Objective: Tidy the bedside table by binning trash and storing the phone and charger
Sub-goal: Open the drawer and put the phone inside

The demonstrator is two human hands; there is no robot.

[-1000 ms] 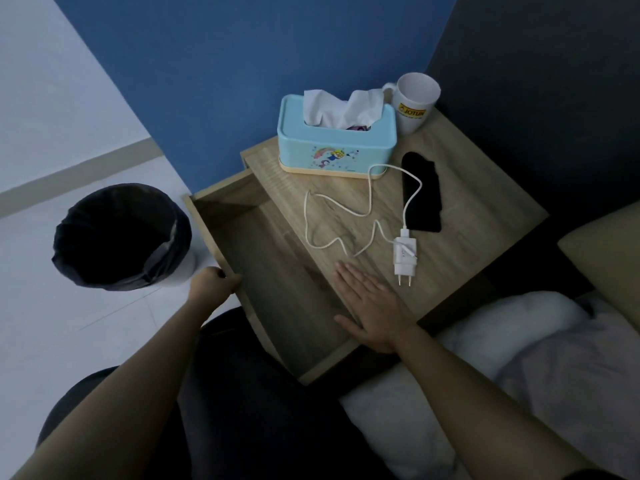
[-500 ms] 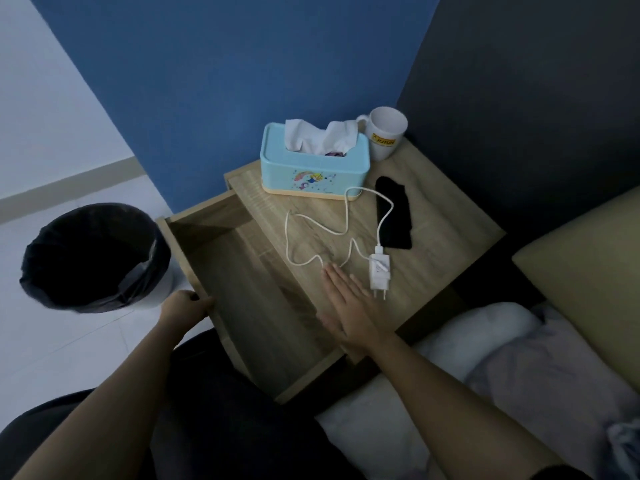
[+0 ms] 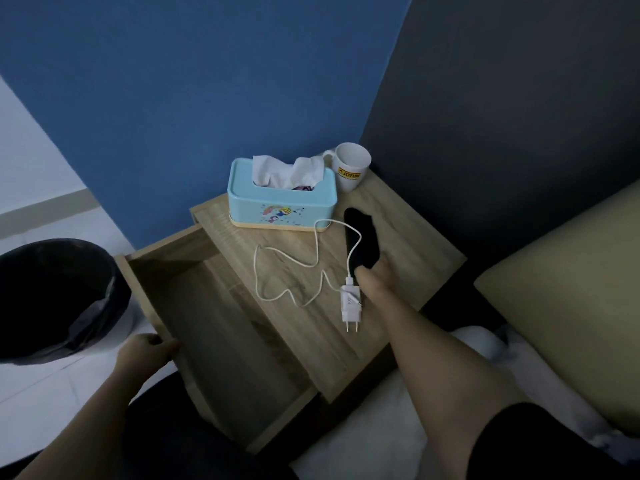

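A black phone (image 3: 360, 237) lies on the wooden bedside table (image 3: 415, 251), plugged into a white cable (image 3: 277, 261) that leads to a white charger plug (image 3: 350, 301) near the front edge. My right hand (image 3: 375, 278) reaches over the table and its fingers close around the phone's near end. The table's drawer (image 3: 214, 327) stands pulled out to the left and looks empty. My left hand (image 3: 145, 351) grips the drawer's front edge. A black-lined bin (image 3: 52, 299) stands on the floor left of the drawer.
A light blue tissue box (image 3: 282, 199) with white tissue sits at the table's back edge, and a white mug (image 3: 349, 169) stands beside it in the corner. A bed with a white cover (image 3: 388, 427) and a yellowish pillow (image 3: 571, 299) lies to the right.
My right hand has lifted off the table's front part, passed the charger and reached the phone's near end. My left hand stays on the drawer front.
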